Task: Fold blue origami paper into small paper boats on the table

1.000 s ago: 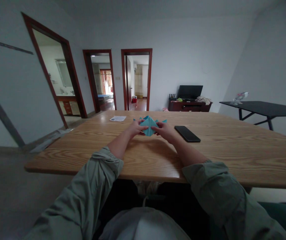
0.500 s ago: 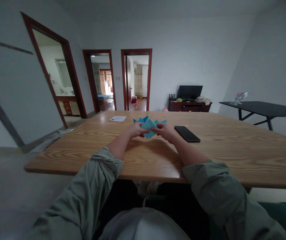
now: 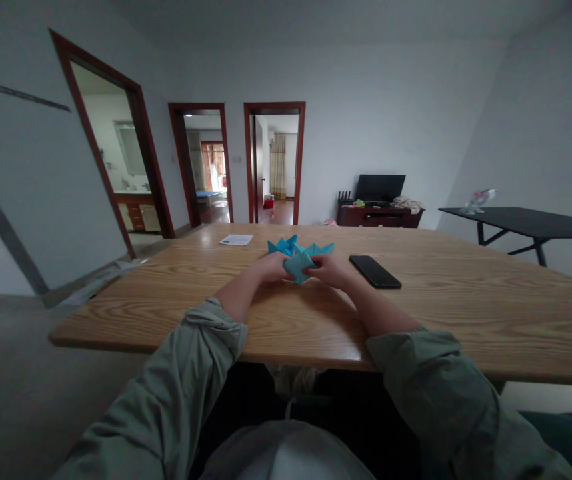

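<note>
Pinching a pale-blue folded-paper piece (image 3: 299,267) mid-table at its right edge with the right hand (image 3: 330,269). Having the left hand (image 3: 272,267) against its left side; cannot tell whether pinching, with fingertips hidden. Facing, at far right, a low dark-red cabinet (image 3: 352,217) with a recess too dim to read, and a flat black television (image 3: 381,189) on top. Showing sharp creases and diamond-like facets above the wavy grain of the wooden table (image 3: 311,320). Just beyond, meeting spiky brighter-blue paper (image 3: 281,247) at left, pointed turquoise paper (image 3: 323,249) at right. Farther left, taking in a flat white card (image 3: 237,240); at right, a smooth black rectangular phone (image 3: 375,271).
</note>
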{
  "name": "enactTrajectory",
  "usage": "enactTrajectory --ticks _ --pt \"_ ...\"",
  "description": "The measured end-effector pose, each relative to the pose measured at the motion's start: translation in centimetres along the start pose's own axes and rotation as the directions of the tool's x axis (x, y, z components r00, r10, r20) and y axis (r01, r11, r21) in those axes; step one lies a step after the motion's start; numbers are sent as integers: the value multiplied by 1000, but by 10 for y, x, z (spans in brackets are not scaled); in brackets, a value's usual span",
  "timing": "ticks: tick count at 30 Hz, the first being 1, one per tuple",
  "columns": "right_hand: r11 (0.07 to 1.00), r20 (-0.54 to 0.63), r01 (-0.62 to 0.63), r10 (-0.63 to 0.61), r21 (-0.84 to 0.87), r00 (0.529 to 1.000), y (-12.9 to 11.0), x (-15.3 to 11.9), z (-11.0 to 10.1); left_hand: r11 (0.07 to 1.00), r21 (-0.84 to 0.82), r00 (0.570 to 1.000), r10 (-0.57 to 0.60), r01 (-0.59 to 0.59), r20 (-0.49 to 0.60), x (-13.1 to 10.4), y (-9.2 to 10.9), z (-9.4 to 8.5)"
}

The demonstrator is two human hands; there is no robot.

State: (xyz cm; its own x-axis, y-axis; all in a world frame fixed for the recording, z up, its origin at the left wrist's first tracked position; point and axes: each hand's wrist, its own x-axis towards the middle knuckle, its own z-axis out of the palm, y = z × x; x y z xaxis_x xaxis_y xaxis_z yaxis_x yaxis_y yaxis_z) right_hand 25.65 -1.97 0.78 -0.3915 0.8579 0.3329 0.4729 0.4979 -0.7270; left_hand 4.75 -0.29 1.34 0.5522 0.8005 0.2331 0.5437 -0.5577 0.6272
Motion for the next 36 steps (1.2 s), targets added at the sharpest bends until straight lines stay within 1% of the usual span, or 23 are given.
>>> enactTrajectory --ticks 3,6,8,10,12,15,17,22,25,28,29,32,34,36 --pt "998 -26 27 -29 -65 999 4 2 1 997 65 999 41 -41 2 2 -2 3" --pt "994 -60 62 -67 -85 996 7 4 0 997 67 999 42 -40 -27 4 -4 5" --pt "994 -68 62 -68 -88 995 8 4 -1 998 52 999 42 -42 -13 5 -5 6" --pt "994 -41 36 -40 -105 998 10 4 -1 998 35 999 49 -49 24 5 -7 7" --pt "990 14 2 0 -143 1000 13 3 0 998 24 997 55 -56 49 4 -7 7" --pt "975 80 -13 31 -222 996 16 1 0 998 25 997 55 -56 45 2 -6 6" --pt "968 90 -10 34 -251 995 17 1 -1 998 27 998 51 -53 46 1 -4 6" --pt "965 91 -7 32 -262 995 15 2 -1 999 34 997 31 -34 67 2 -4 5" --pt "977 89 17 2 -214 996 14 2 0 999 3 998 53 -53 26 3 -3 6" --pt "985 74 68 -57 -160 996 16 2 1 992 -89 994 89 -95 -63 4 2 6" --pt "984 66 72 -62 -161 996 17 2 1 987 -119 992 96 -106 -85 4 4 6" --pt "982 43 32 -25 -186 999 17 3 3 979 -168 988 96 -116 -122 3 8 6" --pt "983 6 22 -21 -183 1000 14 3 3 978 -176 987 89 -111 -133 3 9 6" --pt "988 -76 46 -57 -145 995 6 3 3 978 -179 986 84 -109 -141 3 9 5"
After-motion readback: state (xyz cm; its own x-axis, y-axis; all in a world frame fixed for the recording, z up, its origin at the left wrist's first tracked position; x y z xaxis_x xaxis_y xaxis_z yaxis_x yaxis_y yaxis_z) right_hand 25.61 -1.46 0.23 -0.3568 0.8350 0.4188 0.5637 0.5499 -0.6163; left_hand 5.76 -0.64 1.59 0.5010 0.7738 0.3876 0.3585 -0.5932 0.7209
